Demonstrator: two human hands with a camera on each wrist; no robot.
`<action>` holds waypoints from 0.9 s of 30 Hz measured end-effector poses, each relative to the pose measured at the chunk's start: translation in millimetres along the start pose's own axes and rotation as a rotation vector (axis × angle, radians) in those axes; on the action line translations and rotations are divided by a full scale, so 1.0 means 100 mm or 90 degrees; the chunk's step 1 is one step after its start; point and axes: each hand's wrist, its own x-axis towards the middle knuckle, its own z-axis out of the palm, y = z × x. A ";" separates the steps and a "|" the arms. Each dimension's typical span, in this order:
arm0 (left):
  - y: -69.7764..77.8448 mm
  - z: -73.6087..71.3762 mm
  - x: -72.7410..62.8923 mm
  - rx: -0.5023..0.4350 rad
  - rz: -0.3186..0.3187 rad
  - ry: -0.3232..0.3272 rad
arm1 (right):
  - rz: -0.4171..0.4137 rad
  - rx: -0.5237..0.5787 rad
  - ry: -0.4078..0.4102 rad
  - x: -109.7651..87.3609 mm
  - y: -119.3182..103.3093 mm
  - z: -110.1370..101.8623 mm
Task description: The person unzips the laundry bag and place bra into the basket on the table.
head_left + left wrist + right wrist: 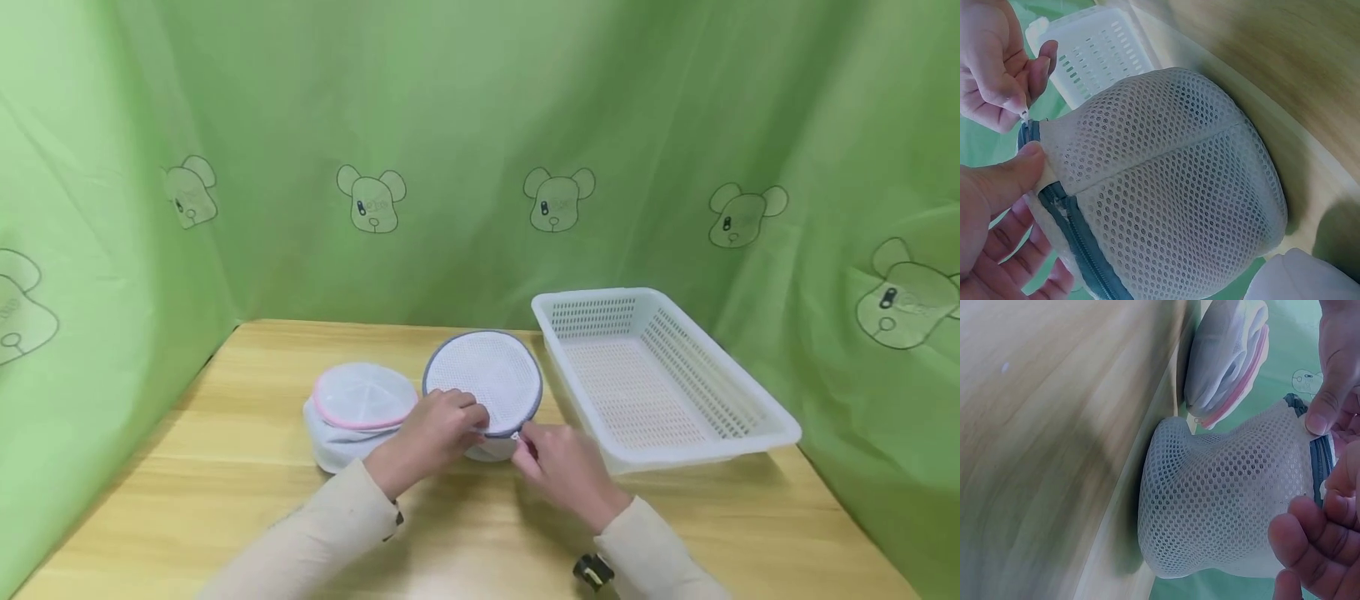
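A white mesh laundry bag [483,375] with a dark blue zipper round its top stands upright on the table, its honeycomb side [1166,181] filling the left wrist view. My left hand [442,429] pinches the bag's rim beside the zipper, thumb on the near side and fingers behind. At the zipper's right part, my right hand [562,467] pinches the small white zipper pull [1025,116] between thumb and finger. Left of this bag sits a second laundry bag [365,396] with a pink-edged top; nobody touches it. What lies inside either bag cannot be made out.
A white perforated plastic basket [652,450] stands at the right of the wooden table [247,367], close to my right hand. Green curtains [450,100] with bear-head drawings hang behind and at both sides. A dark wrist strap [594,572] shows beside my right sleeve.
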 end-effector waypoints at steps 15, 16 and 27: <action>-0.08 -0.10 -0.06 0.001 -0.008 0.003 | 0.030 0.013 -0.025 0.08 0.01 0.00; -0.09 -0.10 -0.06 0.000 -0.007 0.003 | 0.033 0.012 -0.024 0.09 0.01 -0.01; -0.10 -0.10 -0.04 -0.014 0.007 -0.004 | 0.068 0.007 -0.038 0.05 0.05 -0.10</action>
